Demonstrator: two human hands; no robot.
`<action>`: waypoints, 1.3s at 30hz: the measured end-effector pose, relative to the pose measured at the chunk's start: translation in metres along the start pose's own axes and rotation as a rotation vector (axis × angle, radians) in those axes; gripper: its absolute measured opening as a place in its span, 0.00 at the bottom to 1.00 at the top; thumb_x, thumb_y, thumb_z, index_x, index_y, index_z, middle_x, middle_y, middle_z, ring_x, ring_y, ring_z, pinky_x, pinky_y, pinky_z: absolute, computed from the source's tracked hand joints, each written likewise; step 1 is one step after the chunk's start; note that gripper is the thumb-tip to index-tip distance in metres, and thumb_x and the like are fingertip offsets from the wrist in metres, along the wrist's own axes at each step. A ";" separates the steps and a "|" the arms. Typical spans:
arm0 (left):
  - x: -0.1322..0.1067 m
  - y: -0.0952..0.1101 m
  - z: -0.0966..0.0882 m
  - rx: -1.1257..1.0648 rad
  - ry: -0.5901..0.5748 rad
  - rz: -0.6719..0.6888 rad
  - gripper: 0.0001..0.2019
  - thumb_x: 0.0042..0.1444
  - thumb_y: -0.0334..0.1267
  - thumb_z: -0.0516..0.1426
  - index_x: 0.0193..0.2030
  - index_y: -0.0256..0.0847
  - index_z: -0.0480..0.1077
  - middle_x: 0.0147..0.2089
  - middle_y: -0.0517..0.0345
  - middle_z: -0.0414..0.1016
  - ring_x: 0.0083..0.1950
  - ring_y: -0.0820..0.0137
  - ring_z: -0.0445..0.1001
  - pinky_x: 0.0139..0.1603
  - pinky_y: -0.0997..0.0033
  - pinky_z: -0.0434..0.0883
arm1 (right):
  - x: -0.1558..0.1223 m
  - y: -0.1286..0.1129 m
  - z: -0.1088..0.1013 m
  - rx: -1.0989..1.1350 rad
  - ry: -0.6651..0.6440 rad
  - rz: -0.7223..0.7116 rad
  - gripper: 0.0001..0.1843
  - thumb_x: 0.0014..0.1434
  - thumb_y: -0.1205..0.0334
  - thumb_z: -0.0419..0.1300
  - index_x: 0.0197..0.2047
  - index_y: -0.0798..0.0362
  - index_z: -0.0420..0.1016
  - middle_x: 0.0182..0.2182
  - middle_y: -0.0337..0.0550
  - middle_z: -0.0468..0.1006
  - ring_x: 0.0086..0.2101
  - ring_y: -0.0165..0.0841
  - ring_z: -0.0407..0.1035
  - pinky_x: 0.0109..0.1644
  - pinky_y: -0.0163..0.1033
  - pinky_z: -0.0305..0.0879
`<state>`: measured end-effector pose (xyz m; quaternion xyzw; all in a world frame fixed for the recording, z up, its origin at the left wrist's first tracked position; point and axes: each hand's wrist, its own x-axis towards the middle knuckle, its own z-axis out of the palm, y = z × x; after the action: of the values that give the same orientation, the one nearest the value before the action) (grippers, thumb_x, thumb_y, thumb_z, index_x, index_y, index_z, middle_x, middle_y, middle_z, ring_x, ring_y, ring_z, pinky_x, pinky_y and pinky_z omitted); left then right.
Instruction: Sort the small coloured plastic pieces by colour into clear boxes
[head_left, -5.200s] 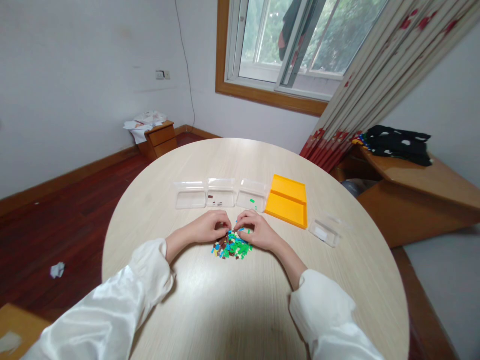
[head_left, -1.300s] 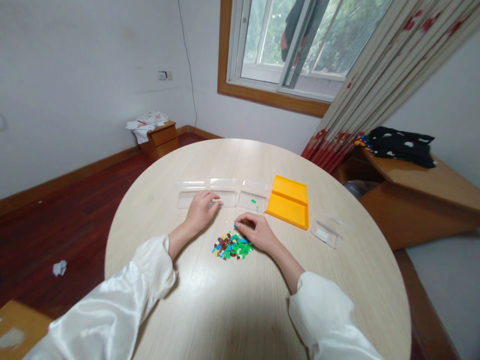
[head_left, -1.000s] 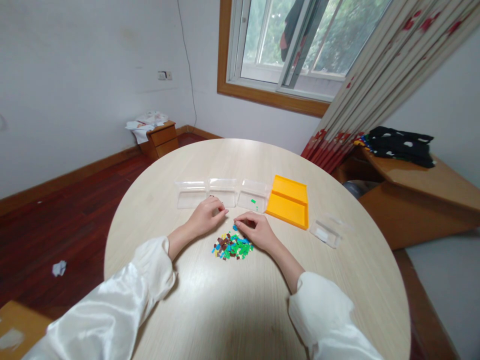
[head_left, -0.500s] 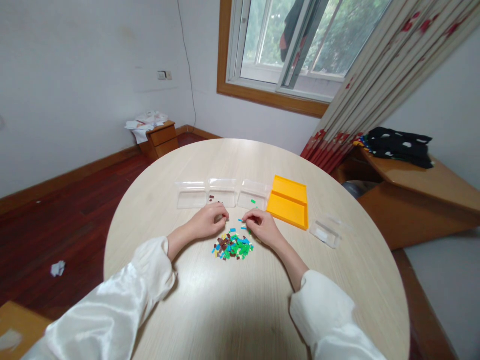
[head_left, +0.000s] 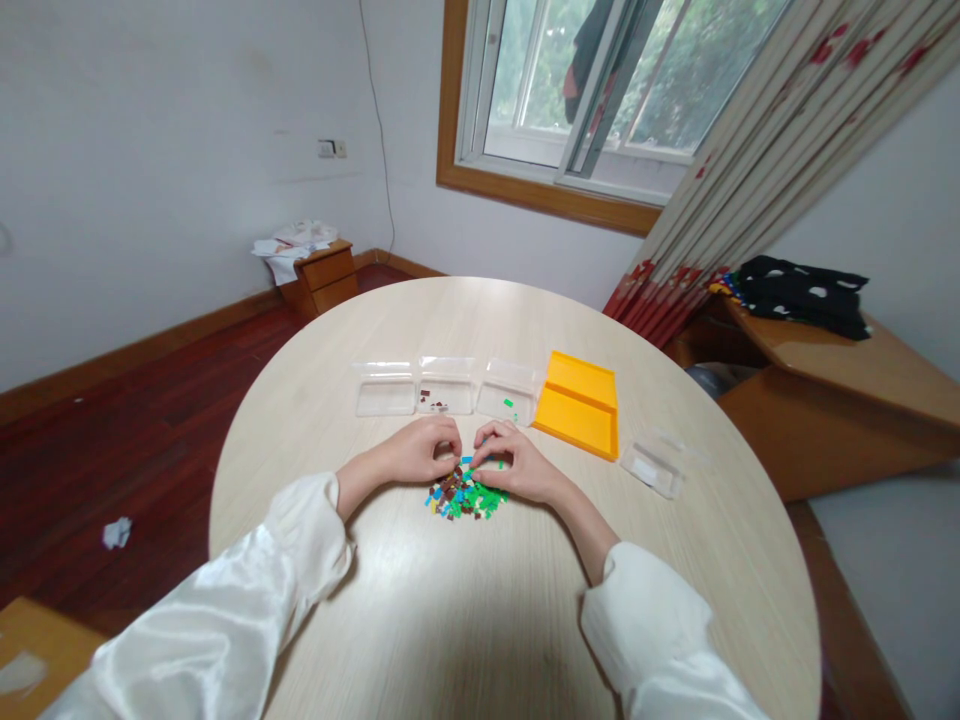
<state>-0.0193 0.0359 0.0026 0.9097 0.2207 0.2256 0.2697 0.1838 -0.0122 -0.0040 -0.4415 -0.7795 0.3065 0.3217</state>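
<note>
Seemingly for shared reach, the pile of coloured pieces [head_left: 480, 500] is lying well inside the left and right edges of the surface [head_left: 465, 610]; the left hand [head_left: 418, 450] and right hand [head_left: 526, 470] are curling fingers over it, any grip impossible to tell.

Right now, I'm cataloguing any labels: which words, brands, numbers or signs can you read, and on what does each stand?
No text can be read.
White rectangular patch in the small clear plastic box: any print is too small to read.
White papers on the brown wooden cabinet: too blurred to tell whether they bear print.
</note>
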 end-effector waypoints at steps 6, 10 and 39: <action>0.000 -0.003 0.002 0.001 -0.024 -0.015 0.05 0.48 0.29 0.54 0.28 0.36 0.71 0.29 0.58 0.68 0.32 0.72 0.66 0.37 0.74 0.64 | 0.000 0.003 0.003 -0.085 -0.038 -0.015 0.07 0.47 0.67 0.67 0.32 0.48 0.81 0.36 0.41 0.72 0.40 0.34 0.65 0.48 0.44 0.59; 0.000 -0.004 0.002 -0.006 -0.028 -0.021 0.05 0.47 0.28 0.54 0.29 0.36 0.71 0.29 0.58 0.69 0.33 0.72 0.67 0.37 0.74 0.64 | 0.000 0.004 0.003 -0.122 -0.063 -0.015 0.08 0.46 0.68 0.66 0.32 0.48 0.81 0.36 0.40 0.73 0.39 0.34 0.65 0.48 0.44 0.59; -0.001 -0.011 0.006 -0.198 -0.064 0.019 0.05 0.52 0.28 0.57 0.31 0.36 0.75 0.33 0.55 0.71 0.35 0.73 0.70 0.39 0.74 0.67 | -0.003 0.009 0.004 -0.190 0.841 0.061 0.07 0.55 0.60 0.57 0.33 0.52 0.75 0.28 0.43 0.77 0.31 0.34 0.69 0.40 0.42 0.66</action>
<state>-0.0199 0.0419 -0.0085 0.8875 0.1799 0.2195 0.3631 0.1858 -0.0118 -0.0137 -0.5785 -0.5919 0.0361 0.5601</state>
